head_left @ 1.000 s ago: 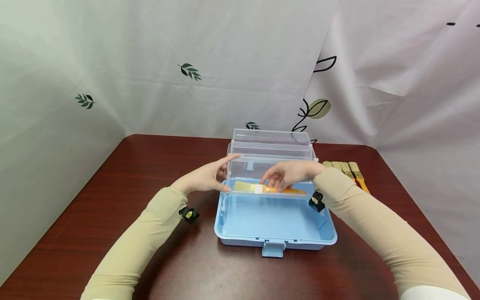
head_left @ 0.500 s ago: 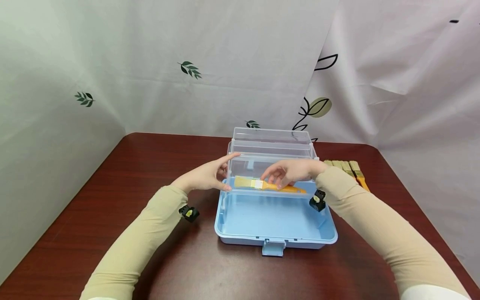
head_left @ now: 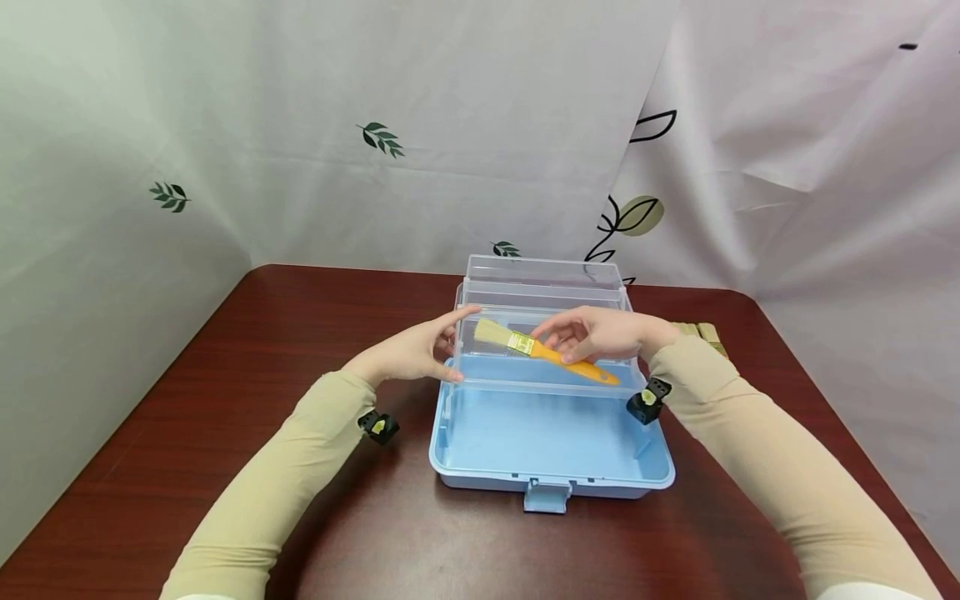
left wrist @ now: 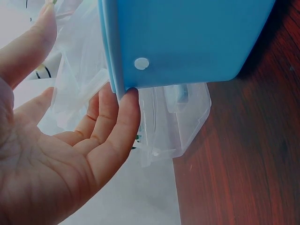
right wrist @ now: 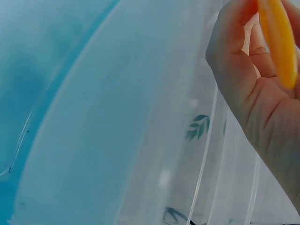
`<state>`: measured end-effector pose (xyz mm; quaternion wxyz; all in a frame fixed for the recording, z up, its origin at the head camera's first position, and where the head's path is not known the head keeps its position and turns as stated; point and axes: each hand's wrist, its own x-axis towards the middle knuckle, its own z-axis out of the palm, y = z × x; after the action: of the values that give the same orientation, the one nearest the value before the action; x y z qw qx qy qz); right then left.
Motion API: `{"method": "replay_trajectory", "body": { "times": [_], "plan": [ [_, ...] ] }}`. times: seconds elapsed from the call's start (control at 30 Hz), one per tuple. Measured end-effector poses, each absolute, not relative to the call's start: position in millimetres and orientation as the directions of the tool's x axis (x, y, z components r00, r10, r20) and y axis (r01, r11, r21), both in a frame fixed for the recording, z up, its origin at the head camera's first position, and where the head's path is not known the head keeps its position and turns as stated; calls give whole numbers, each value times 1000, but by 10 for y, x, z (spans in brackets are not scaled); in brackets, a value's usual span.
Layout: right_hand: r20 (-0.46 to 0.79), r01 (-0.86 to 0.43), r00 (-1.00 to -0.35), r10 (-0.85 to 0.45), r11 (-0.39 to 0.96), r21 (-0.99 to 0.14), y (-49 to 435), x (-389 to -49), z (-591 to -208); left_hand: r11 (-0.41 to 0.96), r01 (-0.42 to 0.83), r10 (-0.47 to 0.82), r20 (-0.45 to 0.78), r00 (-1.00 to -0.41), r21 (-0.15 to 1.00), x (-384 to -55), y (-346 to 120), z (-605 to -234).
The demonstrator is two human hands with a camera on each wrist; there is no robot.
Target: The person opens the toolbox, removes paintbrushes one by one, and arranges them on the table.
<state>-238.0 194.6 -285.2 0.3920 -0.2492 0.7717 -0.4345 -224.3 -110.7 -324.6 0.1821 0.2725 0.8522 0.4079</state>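
In the head view, my right hand (head_left: 600, 333) pinches the orange handle of a paintbrush (head_left: 573, 362) with pale bristles. The brush slants over a clear plastic tray (head_left: 480, 386), bristles up to the left, handle end down to the right. Its orange handle (right wrist: 279, 44) also shows in the right wrist view. The tray belongs to an open light-blue toolbox (head_left: 551, 433). My left hand (head_left: 408, 350) spreads thumb and index finger along the tray's left end. In the left wrist view, the other fingers (left wrist: 127, 112) touch the corner of the blue box (left wrist: 187, 42).
More paintbrushes (head_left: 705, 335) lie on the dark red table (head_left: 360, 533) right of the box, partly hidden by the right forearm. The clear lid (head_left: 543, 271) stands raised at the back. A latch (head_left: 547, 497) hangs at the front. White patterned cloth (head_left: 450, 192) encloses the table.
My right hand has lifted the paintbrush from low in the clear tray and tilted it, bristles upward. The hand has shifted slightly up and right. My left hand has stayed put.
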Motion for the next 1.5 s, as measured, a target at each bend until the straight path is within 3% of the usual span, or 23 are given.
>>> {"method": "replay_trajectory", "body": {
  "times": [0.7,1.0,1.5],
  "plan": [
    [-166,92,-659,-733,141,-986,2106,-2115,-2894,517,336,625,-79,-777,788,-2247,-1118,-3243],
    [-116,88,-767,-631,75,-993,2166,-1931,-2971,501,343,637,-70,-768,794,-2246,-1121,-3254],
    [-130,167,-799,-587,-10,-986,2372,-1716,-3080,502,334,630,-73,-773,798,-2242,-1113,-3252]
  ]
}}
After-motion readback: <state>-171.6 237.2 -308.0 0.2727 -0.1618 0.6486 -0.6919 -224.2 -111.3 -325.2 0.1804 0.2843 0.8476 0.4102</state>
